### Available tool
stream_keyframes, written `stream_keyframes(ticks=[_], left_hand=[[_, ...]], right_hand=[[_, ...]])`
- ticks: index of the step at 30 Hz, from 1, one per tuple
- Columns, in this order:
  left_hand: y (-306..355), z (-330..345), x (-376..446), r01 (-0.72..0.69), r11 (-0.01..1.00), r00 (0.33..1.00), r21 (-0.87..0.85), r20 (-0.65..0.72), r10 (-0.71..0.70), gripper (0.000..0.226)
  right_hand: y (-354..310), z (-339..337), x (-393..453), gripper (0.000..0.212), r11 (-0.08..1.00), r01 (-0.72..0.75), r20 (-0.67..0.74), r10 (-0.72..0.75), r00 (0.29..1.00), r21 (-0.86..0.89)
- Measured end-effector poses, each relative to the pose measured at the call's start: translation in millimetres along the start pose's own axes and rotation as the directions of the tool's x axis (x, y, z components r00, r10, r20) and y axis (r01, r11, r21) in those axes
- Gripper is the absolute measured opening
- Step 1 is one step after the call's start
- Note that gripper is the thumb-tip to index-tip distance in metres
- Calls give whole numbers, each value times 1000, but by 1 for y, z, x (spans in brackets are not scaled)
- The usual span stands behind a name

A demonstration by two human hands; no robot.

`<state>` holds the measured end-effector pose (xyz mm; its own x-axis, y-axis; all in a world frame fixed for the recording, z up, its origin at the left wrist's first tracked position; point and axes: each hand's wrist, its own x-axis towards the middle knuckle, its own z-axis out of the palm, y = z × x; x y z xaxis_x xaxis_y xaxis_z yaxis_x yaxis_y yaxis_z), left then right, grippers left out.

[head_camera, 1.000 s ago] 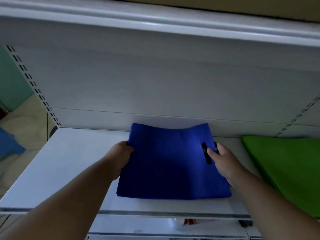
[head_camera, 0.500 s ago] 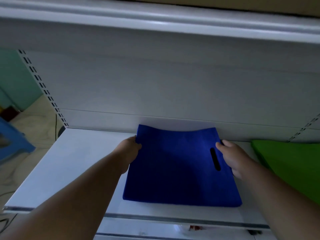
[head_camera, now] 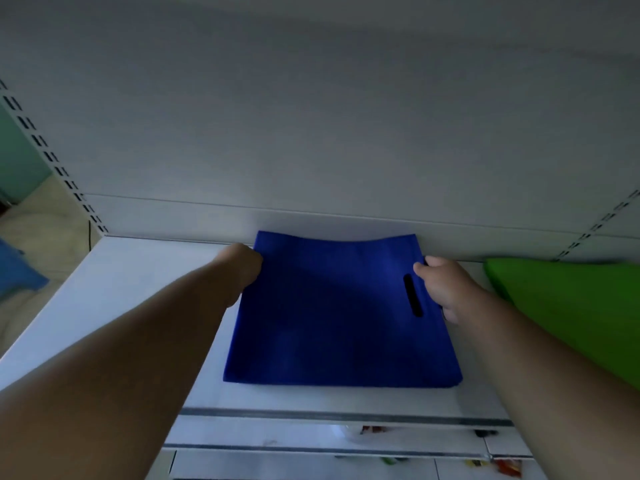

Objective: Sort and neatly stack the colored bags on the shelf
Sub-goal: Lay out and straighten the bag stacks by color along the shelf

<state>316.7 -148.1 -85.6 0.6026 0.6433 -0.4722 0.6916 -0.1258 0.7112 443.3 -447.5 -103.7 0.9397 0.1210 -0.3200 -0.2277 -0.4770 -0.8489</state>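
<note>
Gripping blue bag (head_camera: 332, 313) (slot rightward)

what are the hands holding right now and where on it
Both hold the blue bag stack lying on the shelf: the left hand grips its left edge, the right hand its right edge beside the handle slot.

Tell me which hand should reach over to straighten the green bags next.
Right. The right hand holds the blue stack's right edge, beside the green bags. The left hand is on the far side and would have to cross over.
</note>
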Motion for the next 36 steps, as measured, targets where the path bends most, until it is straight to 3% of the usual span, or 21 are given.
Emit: stream_keyframes(ticks=[3,8,12,17,22,25,27,31,36], left_hand=[[6,7,-5,-14,981,997,192,-69,28,19],[0,13,4,-38,991,996,129,-80,48,30],[-2,3,12,-20,997,998,-68,56,23,26],[-18,-9,-7,-45,976,993,-212,95,66,17],[-65,-24,-74,-62,958,978,-282,174,114,20],[-90,-27,-102,-100,965,972,-242,182,147,26],[-100,-28,-110,-126,985,977,-117,156,144,34],[-100,-24,-117,-141,988,966,-56,210,150,32],[-92,-17,-123,-127,991,976,-29,175,130,19]], right_hand=[[-2,2,4,52,999,-18,-20,18,1000,-33],[-7,3,6,37,997,-53,34,55,998,-53],[-16,0,7,33,995,-81,108,86,990,-50],[-9,-4,-15,61,999,-22,46,21,999,26],[30,-22,-86,48,985,63,34,-70,997,163],[46,-25,-132,52,991,129,35,-129,991,27],[52,-24,-151,70,975,196,72,-189,979,-106],[57,-18,-156,114,910,240,143,-203,969,-337],[55,-18,-148,119,827,310,124,-286,950,-468]])
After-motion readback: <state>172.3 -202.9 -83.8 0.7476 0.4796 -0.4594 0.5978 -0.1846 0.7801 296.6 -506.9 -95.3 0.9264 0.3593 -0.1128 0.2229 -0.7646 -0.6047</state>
